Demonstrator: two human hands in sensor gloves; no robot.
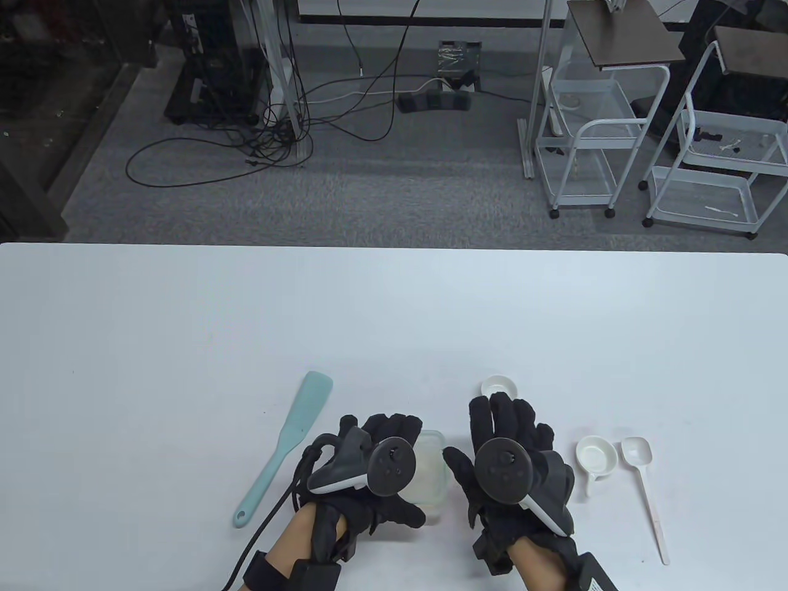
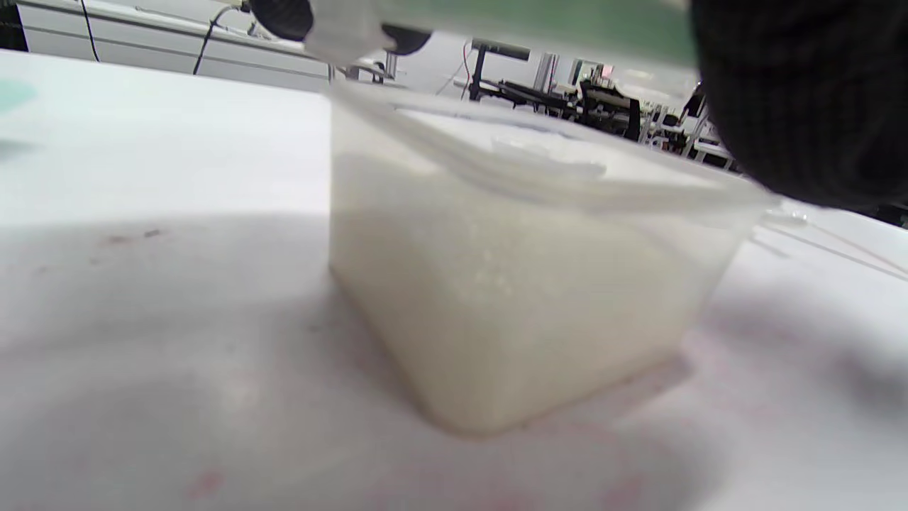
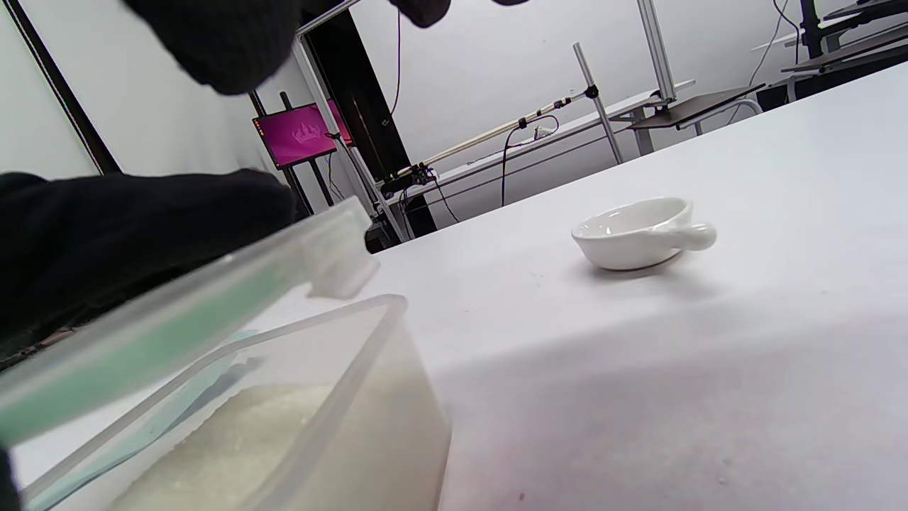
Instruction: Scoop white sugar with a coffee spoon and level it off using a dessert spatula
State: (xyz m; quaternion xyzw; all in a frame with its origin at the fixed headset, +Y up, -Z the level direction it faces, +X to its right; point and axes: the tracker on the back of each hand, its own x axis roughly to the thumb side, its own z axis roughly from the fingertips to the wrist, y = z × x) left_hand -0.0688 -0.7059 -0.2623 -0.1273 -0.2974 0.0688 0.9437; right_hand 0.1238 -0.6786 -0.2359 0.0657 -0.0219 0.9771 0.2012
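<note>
Lid lifting off the sugar container

Left hand holds the lid tilted above the sugar; right hand spread flat, empty; spatula left, coffee spoon right.

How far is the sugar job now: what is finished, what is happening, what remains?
Finished: nothing yet. Happening: the lid is tilted up off the sugar container, with the left hand over it. Remaining: the coffee spoon and the spatula lie untouched on the table, so scooping and levelling are still to do.
</note>
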